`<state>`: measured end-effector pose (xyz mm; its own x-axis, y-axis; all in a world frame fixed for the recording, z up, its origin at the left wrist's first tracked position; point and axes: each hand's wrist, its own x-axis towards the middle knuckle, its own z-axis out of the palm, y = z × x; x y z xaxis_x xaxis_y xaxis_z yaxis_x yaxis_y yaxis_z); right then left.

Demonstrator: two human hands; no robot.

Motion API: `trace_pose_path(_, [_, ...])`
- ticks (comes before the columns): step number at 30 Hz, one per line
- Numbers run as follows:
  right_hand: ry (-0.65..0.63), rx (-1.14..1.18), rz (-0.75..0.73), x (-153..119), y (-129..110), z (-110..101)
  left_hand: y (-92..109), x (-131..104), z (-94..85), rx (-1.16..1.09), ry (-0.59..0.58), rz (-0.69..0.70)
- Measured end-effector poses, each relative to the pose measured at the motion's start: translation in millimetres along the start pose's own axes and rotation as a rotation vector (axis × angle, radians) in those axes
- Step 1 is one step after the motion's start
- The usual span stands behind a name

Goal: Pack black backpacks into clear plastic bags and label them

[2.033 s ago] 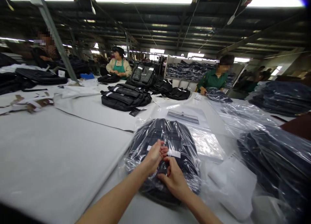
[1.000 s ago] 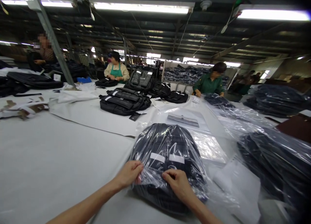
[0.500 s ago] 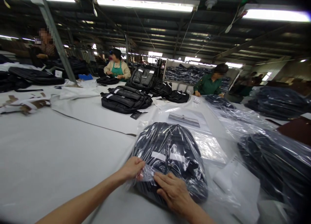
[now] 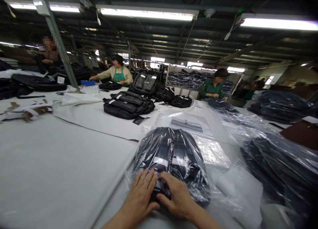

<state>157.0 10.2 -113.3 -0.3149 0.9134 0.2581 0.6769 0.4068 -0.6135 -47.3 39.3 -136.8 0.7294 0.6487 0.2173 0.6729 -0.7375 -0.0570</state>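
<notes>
Right in front of me a black backpack in a clear plastic bag (image 4: 171, 149) lies on the white table (image 4: 64, 169), its two pale strap bands showing through the film. My left hand (image 4: 140, 192) rests flat on the near left part of the bag, fingers stretched out. Beside it my right hand (image 4: 175, 192) presses on the near edge, thumb and fingers apart. Both palms face down on the plastic, and neither hand grips anything that I can see. The bag's near edge is partly hidden under my hands.
Flat clear plastic bags (image 4: 213, 151) lie right of the backpack. Bagged dark packs (image 4: 278, 169) are stacked at the right. Black backpacks (image 4: 128, 105) are piled ahead. Across the table are a person in a green apron (image 4: 119, 75) and one in dark green (image 4: 213, 88). A metal post (image 4: 59, 47) stands left.
My left hand has let go of the pinched plastic and now lies flat on the bag, further right. My right hand stays on the bag. The green-aproned person's arm now reaches toward a blue box.
</notes>
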Motion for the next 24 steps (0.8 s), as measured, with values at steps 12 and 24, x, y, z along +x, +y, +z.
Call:
trace_pose_path(12, [0.199, 0.145, 0.216, 10, 23, 10, 1, 6, 0.0, 0.029, 0.018, -0.060])
trace_pose_path(24, [0.688, 0.294, 0.576, -110, 37, -151, -4, 13, 3.1, 0.023, 0.029, -0.032])
